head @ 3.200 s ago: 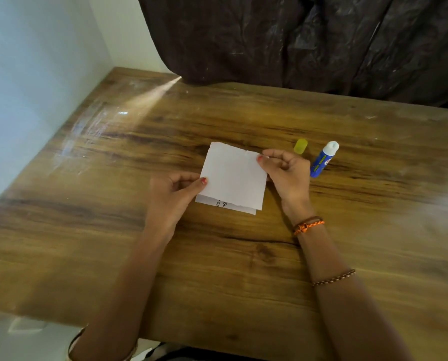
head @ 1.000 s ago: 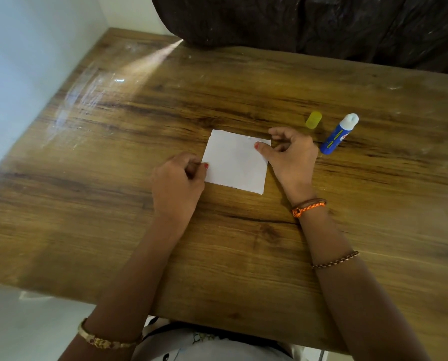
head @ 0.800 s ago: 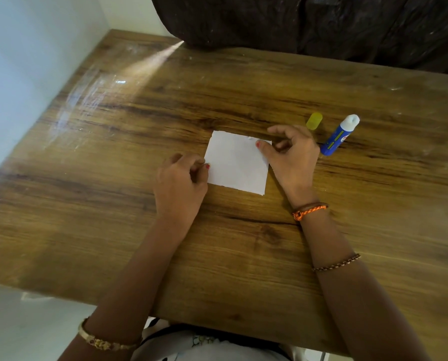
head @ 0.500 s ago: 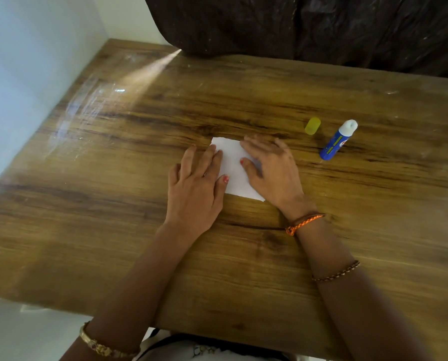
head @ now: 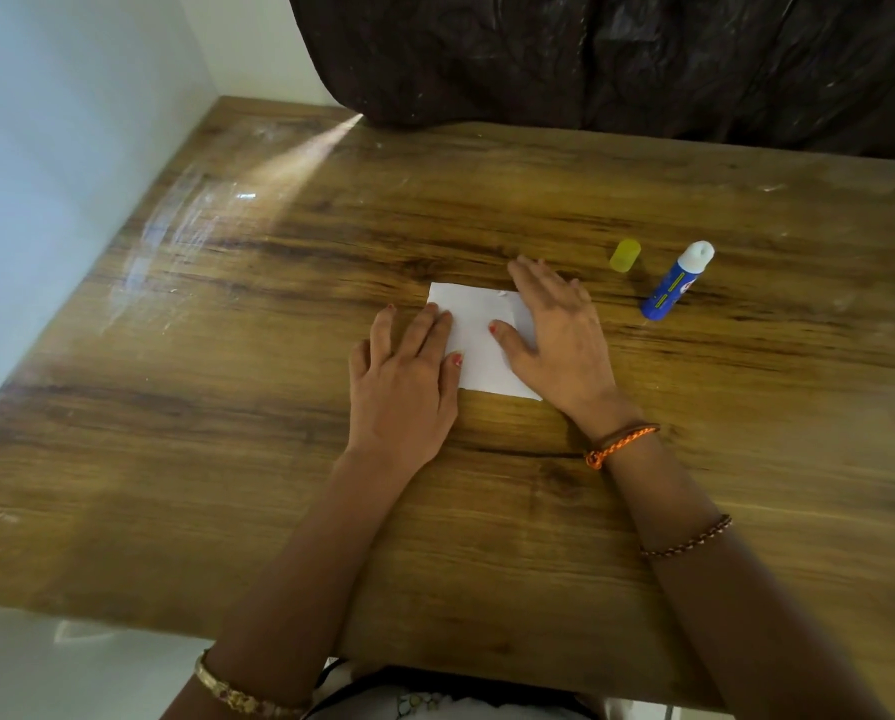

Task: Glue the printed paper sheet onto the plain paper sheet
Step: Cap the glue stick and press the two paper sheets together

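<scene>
Lying flat near the middle of the wooden table (head: 227, 407), the white paper (head: 479, 345) shows only a plain face, pinned under both palms. The left hand (head: 403, 387) covers its left edge and the right hand (head: 559, 340) its right side, fingers spread flat, gripping nothing. Off to the right lie an uncapped glue stick (head: 676, 282) and its yellow cap (head: 625, 255).
</scene>
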